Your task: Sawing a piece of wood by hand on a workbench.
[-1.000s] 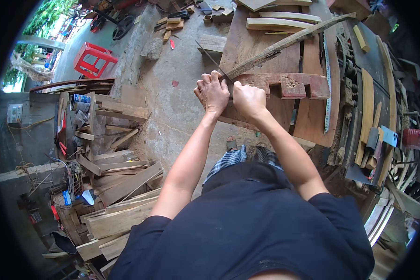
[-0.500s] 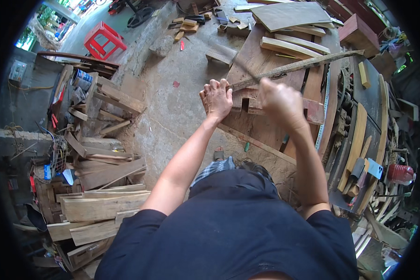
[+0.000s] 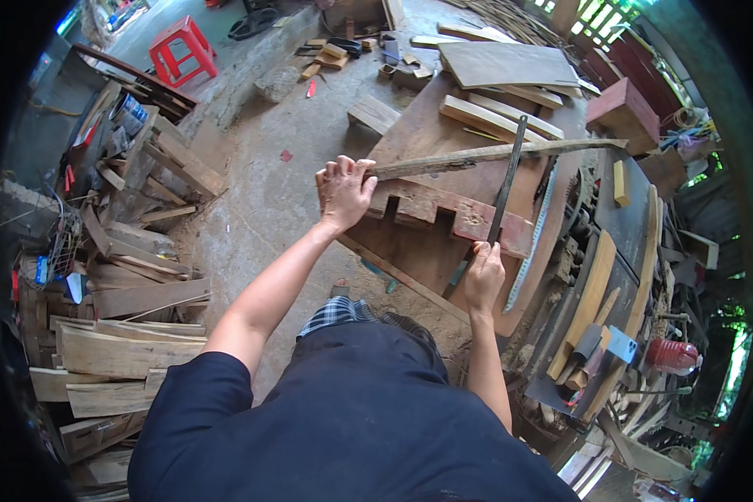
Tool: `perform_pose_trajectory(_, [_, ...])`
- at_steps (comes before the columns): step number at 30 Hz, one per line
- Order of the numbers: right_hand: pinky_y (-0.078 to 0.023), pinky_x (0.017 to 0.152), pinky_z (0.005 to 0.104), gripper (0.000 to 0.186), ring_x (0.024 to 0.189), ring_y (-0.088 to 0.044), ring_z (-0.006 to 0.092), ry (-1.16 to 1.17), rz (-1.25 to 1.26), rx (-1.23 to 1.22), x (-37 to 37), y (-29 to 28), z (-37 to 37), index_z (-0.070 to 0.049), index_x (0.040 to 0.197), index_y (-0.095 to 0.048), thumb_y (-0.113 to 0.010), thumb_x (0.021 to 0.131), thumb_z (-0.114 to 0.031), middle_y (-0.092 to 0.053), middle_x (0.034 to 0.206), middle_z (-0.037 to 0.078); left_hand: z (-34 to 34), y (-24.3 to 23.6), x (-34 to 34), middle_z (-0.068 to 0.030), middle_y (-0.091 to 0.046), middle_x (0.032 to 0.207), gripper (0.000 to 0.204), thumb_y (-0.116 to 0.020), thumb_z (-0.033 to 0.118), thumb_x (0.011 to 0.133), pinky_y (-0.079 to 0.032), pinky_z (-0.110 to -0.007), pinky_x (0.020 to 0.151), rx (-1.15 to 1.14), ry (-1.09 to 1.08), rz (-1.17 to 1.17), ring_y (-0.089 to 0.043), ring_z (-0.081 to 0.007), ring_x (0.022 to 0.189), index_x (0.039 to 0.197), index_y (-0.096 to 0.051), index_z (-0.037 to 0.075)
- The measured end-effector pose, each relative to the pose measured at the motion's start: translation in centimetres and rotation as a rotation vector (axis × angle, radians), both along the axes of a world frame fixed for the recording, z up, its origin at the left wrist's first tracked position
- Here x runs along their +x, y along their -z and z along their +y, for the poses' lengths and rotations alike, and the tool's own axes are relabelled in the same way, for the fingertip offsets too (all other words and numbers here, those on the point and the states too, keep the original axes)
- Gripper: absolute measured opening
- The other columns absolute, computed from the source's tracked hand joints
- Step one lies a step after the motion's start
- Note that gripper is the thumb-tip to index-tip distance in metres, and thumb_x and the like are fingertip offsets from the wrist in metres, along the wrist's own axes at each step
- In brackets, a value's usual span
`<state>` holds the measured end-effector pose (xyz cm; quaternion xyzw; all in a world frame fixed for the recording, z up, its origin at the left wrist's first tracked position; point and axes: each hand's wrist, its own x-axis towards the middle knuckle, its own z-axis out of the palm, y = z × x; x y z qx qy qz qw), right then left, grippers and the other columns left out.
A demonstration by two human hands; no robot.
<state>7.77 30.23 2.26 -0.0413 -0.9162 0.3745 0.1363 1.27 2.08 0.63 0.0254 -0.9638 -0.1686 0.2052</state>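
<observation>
Two hands working a long wooden stick over a notched red block.
Left hand (image 3: pixel 344 191) is gripping closed around the near end of the stick (image 3: pixel 494 154), which is lying across the wide board (image 3: pixel 418 138) and reaching toward the right. Right hand (image 3: pixel 484 279) is closed around the lower end of a thin dark metal rod (image 3: pixel 505 184), which is crossing the stick; the red block (image 3: pixel 456 213) is sitting just beneath. Scrap planks (image 3: pixel 117 351) are piling up on the floor at left.

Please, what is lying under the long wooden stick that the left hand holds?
Under the long wooden stick lies a notched reddish block on a brown board. The left hand covers its near end; the thin dark tool crosses it.
</observation>
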Motion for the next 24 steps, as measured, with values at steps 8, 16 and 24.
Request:
perform_pose_trajectory(8, [-0.046, 0.067, 0.0471, 0.030, 0.075, -0.059, 0.0406, -0.044, 0.130, -0.038, -4.5, 1.7, 1.4, 0.004, 0.089, -0.054, -0.042, 0.101, -0.020, -0.060, 0.080, 0.021, 1.0, -0.4, 0.5, -0.0011, -0.050, 0.096, 0.027, -0.066, 0.035, 0.082, -0.030, -0.040, 0.089, -0.010, -0.008, 0.049, -0.047, -0.0216, 0.097, 0.108, -0.065, 0.026])
perform_pose_trajectory(16, [-0.045, 0.065, 0.0451, 0.031, 0.071, -0.058, 0.0381, -0.094, 0.099, -0.114, -10.1, 1.8, 0.2, 0.000, 0.087, -0.054, -0.039, 0.102, -0.023, -0.058, 0.078, 0.019, 1.4, -0.6, 1.6, -0.0017, -0.048, 0.100, 0.050, -0.069, 0.054, 0.076, -0.027, -0.039, 0.091, -0.061, 0.017, 0.040, -0.044, -0.0202, 0.099, 0.114, -0.064, 0.021])
perform_pose_trajectory(24, [-0.042, 0.082, 0.0400, 0.020, 0.090, -0.055, 0.0283, -0.108, 0.122, -0.045, -10.3, 1.0, -0.9, -0.002, 0.102, -0.057, -0.042, 0.100, -0.014, -0.060, 0.090, 0.011, 0.9, -1.1, 1.1, -0.0036, -0.047, 0.120, 0.069, -0.058, 0.068, 0.076, -0.023, -0.044, 0.101, -0.141, 0.113, -0.002, -0.041, -0.0217, 0.115, 0.123, -0.057, 0.018])
